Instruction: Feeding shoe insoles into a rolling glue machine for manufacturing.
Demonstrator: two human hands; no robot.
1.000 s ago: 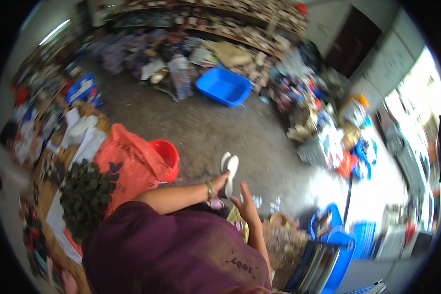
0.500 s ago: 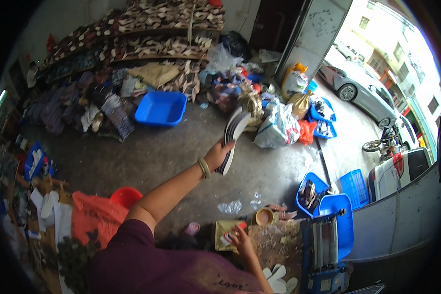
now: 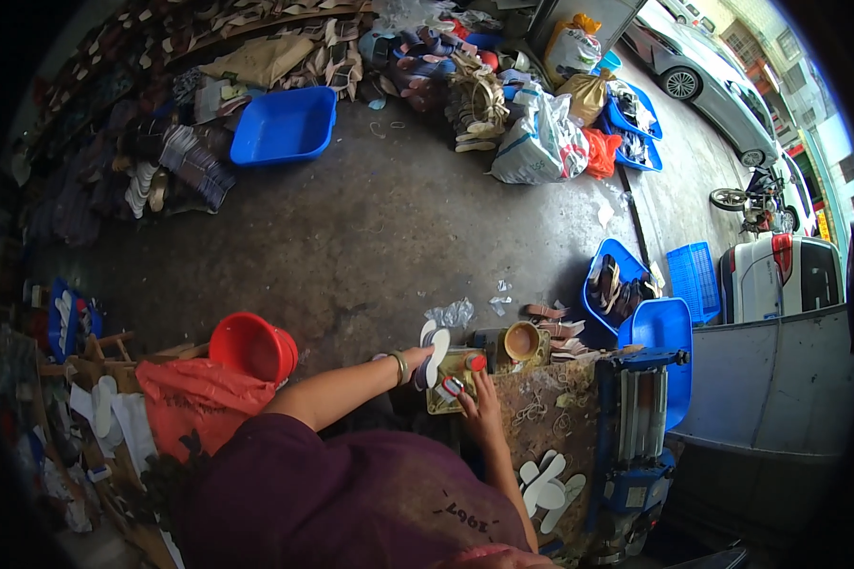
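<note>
The person across from me has the left hand closed around some pale, dark-edged soles, held up just beside a yellowish tray. The right hand has its fingers loosely spread near a red cap at the tray; I can't tell whether they touch it. White soles lie overlapping on the desk, and a round tan bowl stands near the tray.

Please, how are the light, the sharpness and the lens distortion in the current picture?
Head view: daylight brightest at upper right, around the silver car; head view: left edge dim, dark heap hard to make out; head view: soles in the left hand fairly sharp; head view: black rounded corners, fisheye look.
</note>
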